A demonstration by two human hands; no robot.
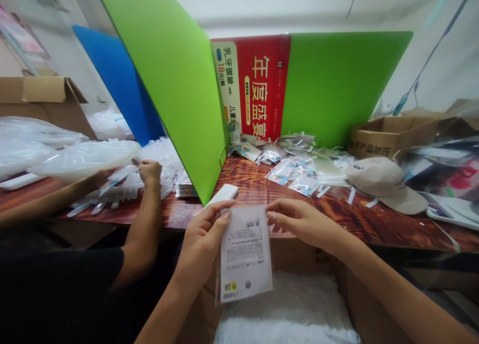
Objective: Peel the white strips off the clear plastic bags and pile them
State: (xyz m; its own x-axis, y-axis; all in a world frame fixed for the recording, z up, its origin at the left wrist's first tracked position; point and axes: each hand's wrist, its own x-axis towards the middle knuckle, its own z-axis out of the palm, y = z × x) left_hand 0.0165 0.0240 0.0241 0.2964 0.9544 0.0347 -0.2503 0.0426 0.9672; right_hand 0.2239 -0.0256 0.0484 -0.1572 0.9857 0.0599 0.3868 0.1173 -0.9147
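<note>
A clear plastic packet (245, 257) with a white printed card inside hangs in front of me. Its small print is upside down, with a barcode at the top and "1,000" along the bottom. My left hand (204, 239) grips its upper left edge between thumb and fingers. At the upper right corner, the curled fingers of my right hand (299, 223) pinch the packet's edge; the fingertips are partly hidden. Below the packet, an open cardboard box (299, 258) holds a pile of white plastic packets (288, 314). Just behind my left hand lies a white flat object (225, 192).
Several packed cards (295, 172) lie heaped on the wood-patterned table (254, 189). A beige cap (385, 182) and a cardboard box (389, 134) stand right. Upright green panels (179, 85) divide the table. Left, a co-worker's hands (149, 172) handle a packet near plastic bags (93, 157).
</note>
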